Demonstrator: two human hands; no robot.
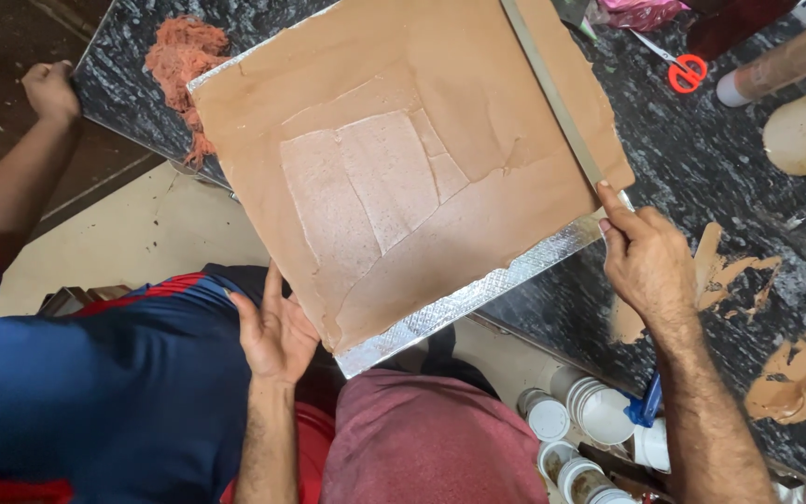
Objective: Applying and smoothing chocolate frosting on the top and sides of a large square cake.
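Note:
A square board (412,168) coated in smooth brown paste, with a silver foil edge (478,294), rests tilted over the edge of a dark marble counter (701,159). A paler rectangular patch (366,191) shows in the middle of the paste. My left hand (274,329) is flat and open against the board's lower left edge. My right hand (644,257) pinches the end of a long metal straightedge (552,93) that lies across the board's right side.
Another person in a blue shirt (95,373) stands at left, fist (48,89) on the counter corner. Orange fibre clump (184,61), orange-handled scissors (683,67), paste scraps (795,373) and white cups (590,420) lie around.

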